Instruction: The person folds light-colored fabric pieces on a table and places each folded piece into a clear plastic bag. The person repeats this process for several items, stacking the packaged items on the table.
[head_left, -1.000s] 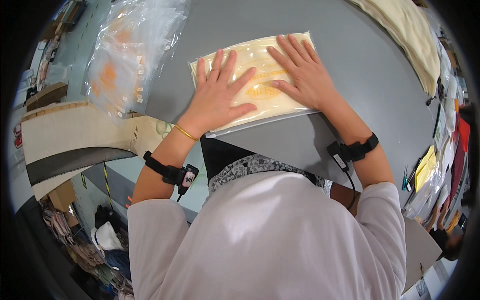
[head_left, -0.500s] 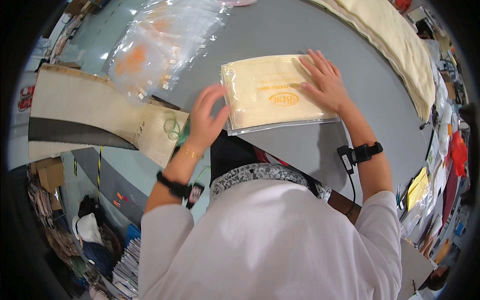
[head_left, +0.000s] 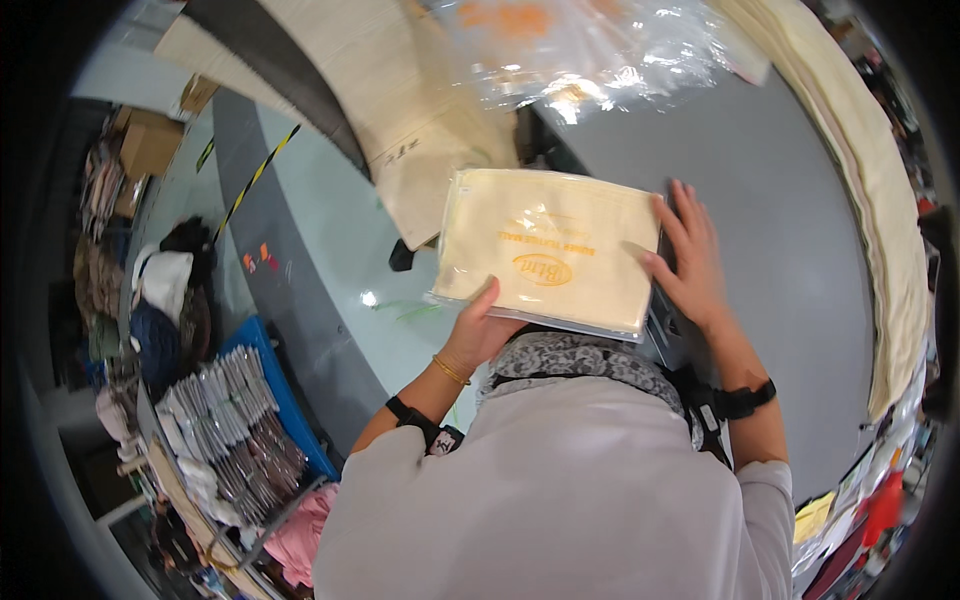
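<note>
Flat cream folded cloth in a clear plastic bag (head_left: 545,250), long axis left-right, left hand (head_left: 478,335) gripping its near edge, right hand (head_left: 690,262) spread on its right end, apparently lifted off the grey tabletop (head_left: 790,230)

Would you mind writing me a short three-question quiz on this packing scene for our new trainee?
1. True or false: both hands are on the bagged cream cloth.
2. Which hand grips the bag's near edge from below? A) left hand B) right hand
3. Fill in: beyond the bag, on the grey table, lies a heap of crumpled clear ______.

Key
1. True: one hand is at its near edge, the other against its right side.
2. A
3. plastic bags
</note>
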